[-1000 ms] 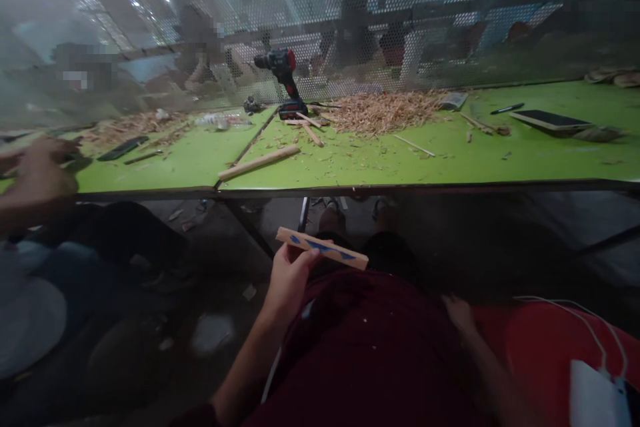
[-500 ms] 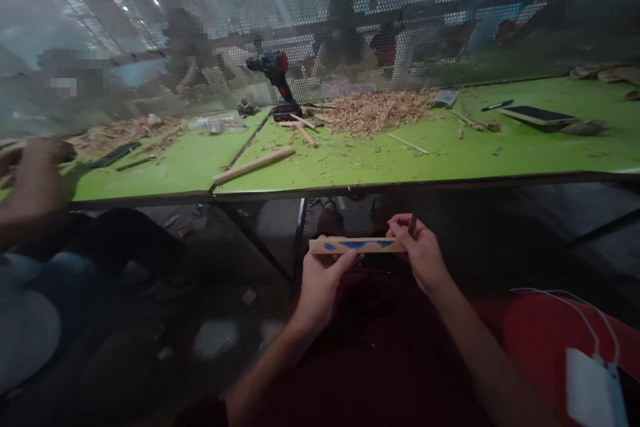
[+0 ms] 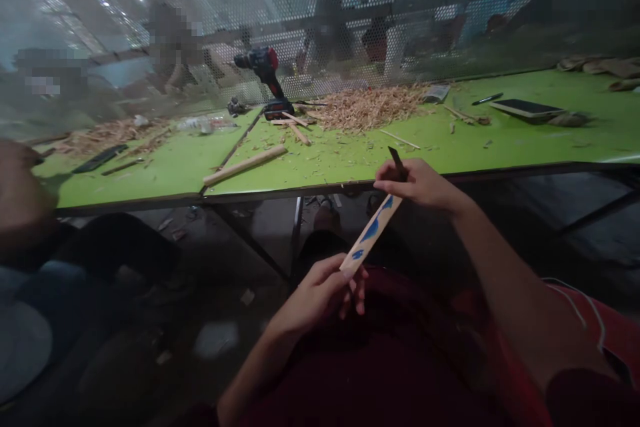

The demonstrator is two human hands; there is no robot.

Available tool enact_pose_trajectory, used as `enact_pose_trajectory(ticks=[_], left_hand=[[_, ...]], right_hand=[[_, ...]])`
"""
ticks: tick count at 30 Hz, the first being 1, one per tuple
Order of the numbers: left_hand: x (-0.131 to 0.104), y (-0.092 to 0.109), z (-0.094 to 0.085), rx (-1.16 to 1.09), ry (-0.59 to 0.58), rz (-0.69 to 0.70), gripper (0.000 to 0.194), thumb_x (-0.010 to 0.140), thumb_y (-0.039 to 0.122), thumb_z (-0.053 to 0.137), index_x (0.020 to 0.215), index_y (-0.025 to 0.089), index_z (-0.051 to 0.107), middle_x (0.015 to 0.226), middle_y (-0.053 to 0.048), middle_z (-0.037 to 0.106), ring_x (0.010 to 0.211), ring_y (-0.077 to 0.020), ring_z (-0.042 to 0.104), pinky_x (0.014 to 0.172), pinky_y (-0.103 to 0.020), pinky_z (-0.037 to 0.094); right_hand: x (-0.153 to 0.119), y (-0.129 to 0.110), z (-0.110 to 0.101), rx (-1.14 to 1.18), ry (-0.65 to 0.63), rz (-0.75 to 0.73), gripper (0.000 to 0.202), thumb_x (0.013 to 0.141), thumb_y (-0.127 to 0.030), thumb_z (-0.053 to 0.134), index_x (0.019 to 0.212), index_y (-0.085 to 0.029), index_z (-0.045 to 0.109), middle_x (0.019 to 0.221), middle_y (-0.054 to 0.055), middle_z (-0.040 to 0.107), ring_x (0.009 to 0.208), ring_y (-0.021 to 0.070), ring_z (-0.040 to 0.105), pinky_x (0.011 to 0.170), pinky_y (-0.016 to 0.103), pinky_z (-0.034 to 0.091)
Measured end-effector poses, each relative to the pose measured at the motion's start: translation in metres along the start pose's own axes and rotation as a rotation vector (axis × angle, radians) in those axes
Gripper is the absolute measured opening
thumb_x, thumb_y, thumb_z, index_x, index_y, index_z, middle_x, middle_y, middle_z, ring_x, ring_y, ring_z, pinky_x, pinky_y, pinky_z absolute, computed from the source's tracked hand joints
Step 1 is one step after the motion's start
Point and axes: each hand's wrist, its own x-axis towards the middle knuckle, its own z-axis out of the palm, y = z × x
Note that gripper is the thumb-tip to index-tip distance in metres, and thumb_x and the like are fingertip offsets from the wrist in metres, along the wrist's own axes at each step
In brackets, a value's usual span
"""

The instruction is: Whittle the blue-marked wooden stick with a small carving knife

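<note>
I see the blue-marked wooden strip (image 3: 371, 233) at centre frame, slanting up rightward, its lower end pinched in my left hand (image 3: 315, 290). My right hand (image 3: 425, 185), closed on a dark blade (image 3: 395, 159), overlaps the upper end.

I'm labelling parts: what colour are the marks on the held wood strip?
Blue marks, clearest in the head view.
</note>
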Motion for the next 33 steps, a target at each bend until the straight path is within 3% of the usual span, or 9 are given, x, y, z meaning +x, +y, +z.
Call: enact_pose_trajectory(ticks=[3,7,9,12,14,16,19,26,33], left_hand=[[0.004,-0.002,0.003,-0.012,-0.019,-0.021,0.026,0.089,0.04,0.057,0.093,0.015,0.062,0.07,-0.003,0.06,0.054,-0.0099,0.058,0.041,-0.017,0.034],[0.011,-0.007,0.005,-0.069,0.104,0.1,0.025,0.091,0.041,0.055,0.092,0.016,0.058,0.065,0.002,0.054,0.048,-0.0076,0.052,0.04,-0.017,0.032],[0.014,-0.007,0.006,-0.044,0.191,0.147,0.026,0.091,0.043,0.055,0.089,0.017,0.055,0.063,0.003,0.052,0.048,-0.0076,0.051,0.041,-0.017,0.033],[0.013,-0.001,0.009,0.054,0.271,0.25,0.03,0.091,0.047,0.053,0.084,0.018,0.052,0.063,0.003,0.049,0.049,-0.0084,0.048,0.047,-0.02,0.037],[0.012,0.004,0.011,0.143,0.315,0.333,0.031,0.093,0.048,0.05,0.084,0.018,0.051,0.065,0.003,0.048,0.053,-0.0091,0.045,0.051,-0.021,0.038],[0.01,0.007,0.012,0.246,0.38,0.404,0.03,0.093,0.046,0.049,0.085,0.018,0.054,0.068,0.003,0.046,0.058,-0.01,0.042,0.054,-0.021,0.038],[0.011,0.011,0.013,0.374,0.484,0.484,0.028,0.093,0.043,0.05,0.082,0.018,0.057,0.07,0.002,0.047,0.062,-0.0109,0.04,0.056,-0.021,0.035],[0.016,0.019,0.015,0.312,0.55,0.532,0.024,0.091,0.039,0.054,0.077,0.019,0.055,0.062,0.003,0.047,0.053,-0.0097,0.04,0.048,-0.021,0.034],[0.029,0.025,0.014,0.234,0.515,0.532,0.033,0.092,0.051,0.049,0.078,0.021,0.047,0.051,0.006,0.046,0.04,-0.0079,0.039,0.039,-0.02,0.03]], right_hand=[[0.014,-0.013,0.001,-0.205,0.046,-0.073,0.017,0.087,-0.03,0.057,0.087,-0.014,0.063,0.071,0.0,0.06,0.065,0.0096,0.049,0.065,0.022,0.037],[0.007,-0.03,0.008,-0.573,0.482,0.001,0.03,0.096,-0.035,0.046,0.088,-0.014,0.064,0.084,0.01,0.066,0.071,0.0154,0.05,0.065,0.026,0.031],[-0.011,-0.037,0.02,-0.733,0.591,0.117,0.037,0.098,-0.04,0.042,0.08,-0.017,0.064,0.078,0.012,0.067,0.066,0.0176,0.05,0.061,0.028,0.026],[-0.042,-0.045,0.05,-0.852,0.351,0.188,0.035,0.097,-0.037,0.044,0.075,-0.02,0.064,0.069,0.007,0.068,0.057,0.0167,0.05,0.056,0.03,0.018],[-0.056,-0.047,0.069,-0.893,0.172,0.149,0.03,0.096,-0.032,0.044,0.077,-0.02,0.064,0.07,0.005,0.068,0.055,0.0157,0.053,0.054,0.031,0.016],[-0.06,-0.049,0.081,-0.943,0.098,0.091,0.025,0.094,-0.023,0.044,0.079,-0.018,0.063,0.072,0.005,0.068,0.057,0.0153,0.055,0.053,0.031,0.016],[-0.054,-0.052,0.086,-1.029,0.116,0.011,0.022,0.09,-0.014,0.043,0.079,-0.015,0.062,0.073,0.007,0.067,0.061,0.016,0.058,0.052,0.031,0.017],[-0.043,-0.06,0.078,-1.092,0.1,-0.115,0.029,0.094,-0.017,0.036,0.08,-0.015,0.061,0.07,0.008,0.066,0.058,0.0161,0.055,0.052,0.031,0.017],[-0.015,-0.054,0.072,-1.164,0.083,-0.124,0.034,0.096,-0.016,0.03,0.087,-0.015,0.063,0.077,0.01,0.069,0.06,0.0172,0.056,0.052,0.029,0.02]])
